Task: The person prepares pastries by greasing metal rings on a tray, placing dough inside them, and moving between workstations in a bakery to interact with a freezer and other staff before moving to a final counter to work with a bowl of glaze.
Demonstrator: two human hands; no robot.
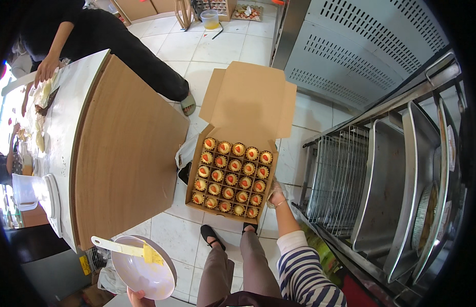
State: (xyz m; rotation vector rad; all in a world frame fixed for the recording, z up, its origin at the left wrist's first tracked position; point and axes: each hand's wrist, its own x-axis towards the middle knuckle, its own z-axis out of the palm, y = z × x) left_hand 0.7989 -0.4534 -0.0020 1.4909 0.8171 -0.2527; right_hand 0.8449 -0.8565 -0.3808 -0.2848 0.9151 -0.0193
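My right hand (275, 194), in a clear plastic glove, grips the right side of an open cardboard box (238, 218). Rows of small tarts (230, 179) fill its divided compartments, most topped with a red fruit piece; one (239, 210) near the front right shows no red piece. The lid (250, 107) is folded back, away from me. Low at the left, my left hand (139, 297) closes on the rim of a pale bowl (138, 273), its fingers partly hidden. Across the bowl's top lies a pastry brush (122, 247) with a white handle and yellow-coated bristles.
A worktable with a wooden side panel (128, 148) stands at the left, where another person's hand (47, 69) works over its top. To the right is a metal rack (345, 174) with large trays (381, 179). A perforated metal cabinet (350, 51) stands at far right.
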